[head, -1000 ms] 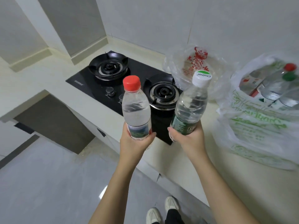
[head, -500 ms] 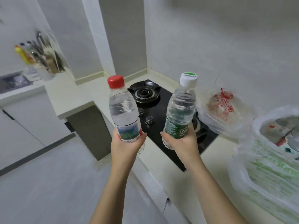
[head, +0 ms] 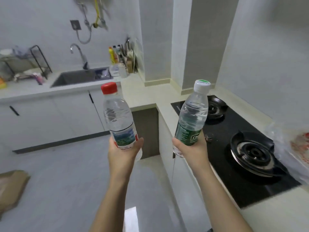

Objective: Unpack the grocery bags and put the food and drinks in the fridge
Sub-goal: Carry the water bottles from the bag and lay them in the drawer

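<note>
**Two water bottles held upright off the counter**

The red-capped bottle (head: 119, 121) is gripped low, round its label, by the left hand (head: 124, 153), whose fingers and thumb are curled about it. The green-labelled bottle (head: 192, 118) is gripped the same way by the right hand (head: 190, 148), its white cap tipped slightly to the right. Both bottles are held in the air, apart from each other: the red-capped one over the floor, the other at the front edge of the counter (head: 167, 97).

One bottle per hand is judged to save a trip, and the low grip to keep the weight steady. The gas hob (head: 234, 164) is set into the counter just right of the right hand. A plastic bag (head: 294, 148) lies at the hob's right end. No fridge is seen.
</note>
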